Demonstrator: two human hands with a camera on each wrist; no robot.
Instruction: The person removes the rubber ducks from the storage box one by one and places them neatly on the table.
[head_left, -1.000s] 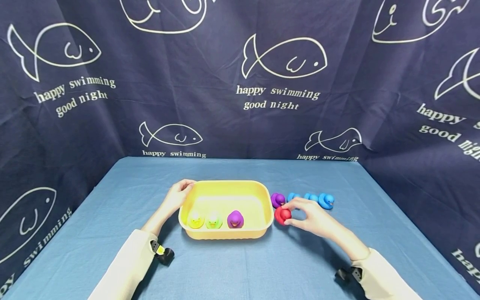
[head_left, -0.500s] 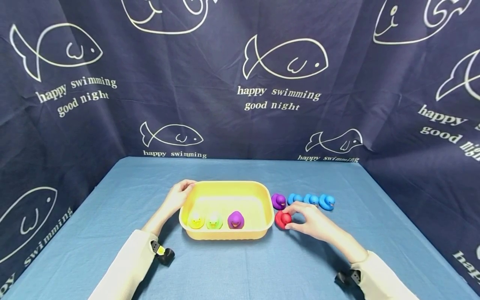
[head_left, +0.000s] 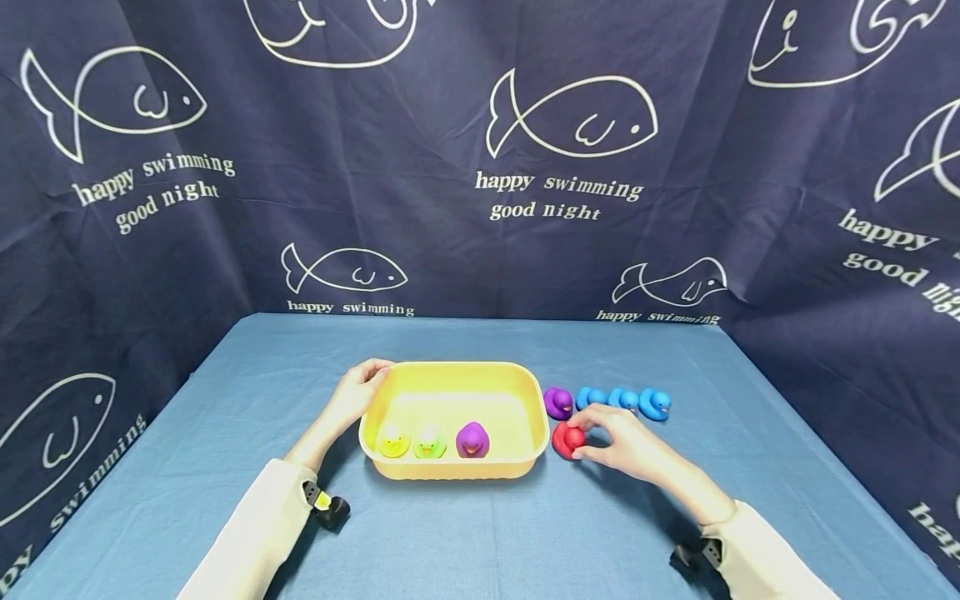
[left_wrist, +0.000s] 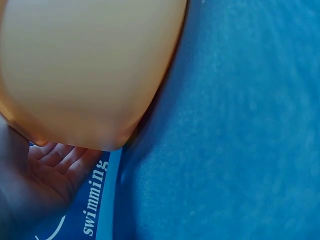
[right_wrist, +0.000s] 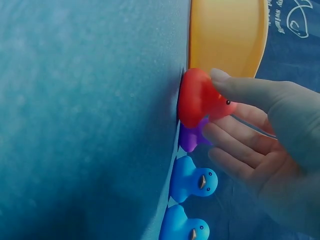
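My left hand (head_left: pixel 354 393) grips the far left corner of a yellow plastic tub (head_left: pixel 454 470); its fingers reach behind the wall in the left wrist view. Inside the tub, along the near wall, sit a yellow rubber duck (head_left: pixel 393 442), a light green one (head_left: pixel 430 443) and a purple one (head_left: pixel 472 441). Just right of the tub, my right hand (head_left: pixel 626 442) pinches a red rubber duck (right_wrist: pixel 194 99) between thumb and fingers, the duck right at the tablecloth. The other fingers of that hand spread beyond the duck.
Behind the red duck a row stands on the blue tablecloth (head_left: pixel 480 542): a purple duck (head_left: pixel 558 403) and three blue ducks (head_left: pixel 656 404). A dark curtain (head_left: pixel 450 275) with white fish drawings encloses the table's back and sides.
My right hand has moved the red duck slightly down and toward me, so the blue ducks show more. The left hand and the tub hold their place.
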